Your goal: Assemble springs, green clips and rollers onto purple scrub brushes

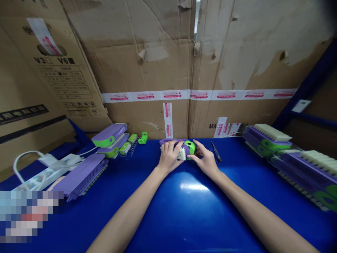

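A purple brush-like device (181,153) with cream bristles and a green end cap (190,147) is at the far middle of the blue table. My left hand (170,156) wraps over its purple body, fingers on top. At the green end, my right hand (204,156) has its thumb and fingers curved around the cap, apart from each other. The underside of the device and part of its body are hidden by my left hand. Just right of my right hand lies a dark screwdriver (216,151).
Similar purple and green devices are stacked at left (110,135) and right (271,140). Small green-and-white blocks (125,148), loose screws (134,144) and a green cap (143,138) lie left of centre. A white power strip (44,175) sits at far left; cardboard (147,70) walls the back.
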Demonstrator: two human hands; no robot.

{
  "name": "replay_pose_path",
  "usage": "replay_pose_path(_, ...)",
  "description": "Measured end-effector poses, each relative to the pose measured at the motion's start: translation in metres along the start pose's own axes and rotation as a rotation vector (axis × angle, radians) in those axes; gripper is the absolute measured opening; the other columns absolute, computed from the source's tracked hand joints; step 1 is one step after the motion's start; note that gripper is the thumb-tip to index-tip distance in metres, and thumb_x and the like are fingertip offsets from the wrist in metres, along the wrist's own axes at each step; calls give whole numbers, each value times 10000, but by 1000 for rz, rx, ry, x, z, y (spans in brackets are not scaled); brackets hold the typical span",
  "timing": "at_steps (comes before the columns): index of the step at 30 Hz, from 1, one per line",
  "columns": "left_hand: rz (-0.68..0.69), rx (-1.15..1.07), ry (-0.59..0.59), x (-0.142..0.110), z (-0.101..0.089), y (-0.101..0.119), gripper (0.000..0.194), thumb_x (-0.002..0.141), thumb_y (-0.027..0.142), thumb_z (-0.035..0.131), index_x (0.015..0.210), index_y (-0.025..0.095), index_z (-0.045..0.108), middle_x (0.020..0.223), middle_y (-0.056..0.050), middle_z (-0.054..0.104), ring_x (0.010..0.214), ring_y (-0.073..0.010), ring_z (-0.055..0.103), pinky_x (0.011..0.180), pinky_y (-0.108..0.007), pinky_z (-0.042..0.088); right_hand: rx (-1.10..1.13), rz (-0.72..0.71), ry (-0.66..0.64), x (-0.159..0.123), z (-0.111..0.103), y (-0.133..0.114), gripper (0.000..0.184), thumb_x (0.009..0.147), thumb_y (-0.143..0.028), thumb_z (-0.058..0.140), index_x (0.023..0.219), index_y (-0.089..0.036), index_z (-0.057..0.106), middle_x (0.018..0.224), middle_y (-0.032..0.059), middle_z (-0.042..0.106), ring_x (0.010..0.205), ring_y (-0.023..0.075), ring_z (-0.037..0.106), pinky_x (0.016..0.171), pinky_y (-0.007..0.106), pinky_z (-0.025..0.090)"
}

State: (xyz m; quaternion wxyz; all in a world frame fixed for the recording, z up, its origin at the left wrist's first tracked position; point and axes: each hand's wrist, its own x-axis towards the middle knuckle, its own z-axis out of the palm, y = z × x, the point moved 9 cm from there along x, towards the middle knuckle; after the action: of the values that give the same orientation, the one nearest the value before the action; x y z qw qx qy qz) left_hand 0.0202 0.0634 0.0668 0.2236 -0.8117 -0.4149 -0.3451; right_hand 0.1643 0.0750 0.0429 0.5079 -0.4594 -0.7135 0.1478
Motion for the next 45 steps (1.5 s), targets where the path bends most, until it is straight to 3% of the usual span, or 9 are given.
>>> replay_pose_path(6, 3, 1, -9, -1, 2, 1, 609, 729, 337, 615, 1297, 188, 454, 1169, -144, 525, 1028, -293, 477, 851, -409, 375, 222, 204, -36, -1, 9, 13, 717, 714, -433, 675, 1340, -200, 414, 908, 59, 677, 696, 189, 646, 649, 335, 568)
replay_pose_path(9, 36, 23, -19, -1, 4, 6, 579, 757, 336, 591, 1298, 185, 454, 1176, -142, 526, 1040, -288, 479, 861, -397, 376, 442, 331, -93, -4, 22, 16, 580, 790, -495, 557, 1282, -201, 470, 1035, 90, 654, 783, 208, 659, 579, 320, 588)
replay_pose_path(14, 74, 81, -13, -1, 4, 11, 510, 799, 391, 552, 1264, 192, 490, 1140, -146, 546, 1014, -286, 502, 836, -403, 384, 569, 411, -160, -5, 31, 13, 450, 853, -502, 459, 1182, -205, 535, 1071, 89, 646, 858, 213, 659, 578, 312, 599)
replay_pose_path(20, 107, 90, -2, 1, 4, 12, 470, 799, 332, 544, 1245, 196, 490, 1126, -137, 544, 1128, -286, 476, 1032, -493, 277, 622, 510, -91, -8, 32, 16, 403, 857, -449, 483, 1175, -207, 529, 1076, 92, 653, 867, 214, 669, 655, 347, 600)
replay_pose_path(22, 133, 81, 3, 1, 4, 14, 475, 793, 310, 548, 1246, 184, 484, 1123, -141, 538, 1136, -281, 477, 1050, -496, 268, 535, 456, -10, -6, 23, 16, 410, 849, -452, 495, 1169, -201, 550, 1106, 102, 646, 942, 235, 649, 697, 367, 590)
replay_pose_path(25, 144, 86, 33, 0, 1, 15, 483, 770, 282, 571, 1231, 161, 489, 1110, -152, 538, 1086, -278, 509, 1016, -471, 328, 263, 212, 127, -1, 1, 3, 428, 824, -427, 549, 1181, -193, 567, 1162, 112, 624, 1058, 250, 592, 847, 400, 535)
replay_pose_path(29, 136, 115, 104, 0, -4, 14, 474, 763, 323, 585, 1196, 148, 506, 1081, -159, 548, 1025, -282, 534, 957, -459, 386, 72, -32, 117, 1, -7, -14, 430, 836, -373, 550, 1228, -196, 548, 1140, 116, 637, 988, 235, 622, 827, 385, 540)
replay_pose_path(37, 120, 120, 132, 0, -7, 13, 530, 732, 404, 617, 1176, 132, 517, 1056, -161, 561, 990, -293, 537, 916, -448, 406, 8, -68, 194, -2, -15, -20, 446, 852, -317, 536, 1280, -196, 505, 1044, 107, 663, 888, 217, 657, 800, 369, 552)
replay_pose_path(45, 125, 73, 110, 1, -8, 14, 572, 760, 450, 582, 1224, 129, 488, 1055, -150, 573, 985, -283, 535, 903, -431, 394, -18, -132, 247, -6, -16, -24, 409, 859, -293, 524, 1260, -211, 517, 1103, 104, 654, 930, 220, 650, 813, 371, 549)
